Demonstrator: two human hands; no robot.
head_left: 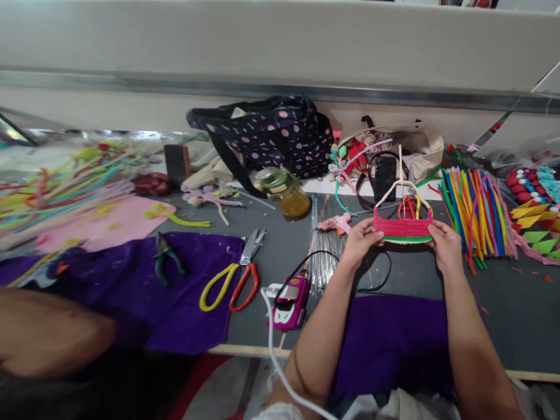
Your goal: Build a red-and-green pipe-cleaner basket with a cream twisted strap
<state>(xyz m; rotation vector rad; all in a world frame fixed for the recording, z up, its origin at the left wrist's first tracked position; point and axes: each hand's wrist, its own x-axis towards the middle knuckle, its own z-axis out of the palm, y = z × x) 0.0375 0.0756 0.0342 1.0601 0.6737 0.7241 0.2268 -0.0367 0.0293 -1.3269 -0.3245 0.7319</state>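
Note:
A handmade frame piece (pixel 403 228) has a pink wrapped band, a green strip under it and a cream-coloured arch with an upright stem above. My left hand (pixel 364 240) pinches the band's left end. At the right end, my right hand (pixel 445 244) grips the same band between thumb and fingers. The piece is held up over the dark grey table (pixel 409 271). Just left of my left hand lies a pink glue gun (pixel 336 224). Colourful pipe cleaners (pixel 476 213) are bundled to the right of my right hand.
Scissors (pixel 247 271), pliers (pixel 167 256) and a purple cloth (pixel 196 291) lie left. Nearer are a magenta device (pixel 291 302) and a white cable (pixel 275 356). A jar (pixel 284 192), patterned bag (pixel 271 137) and phone (pixel 385 178) stand behind. Another person's arm (pixel 52 332) reaches in at left.

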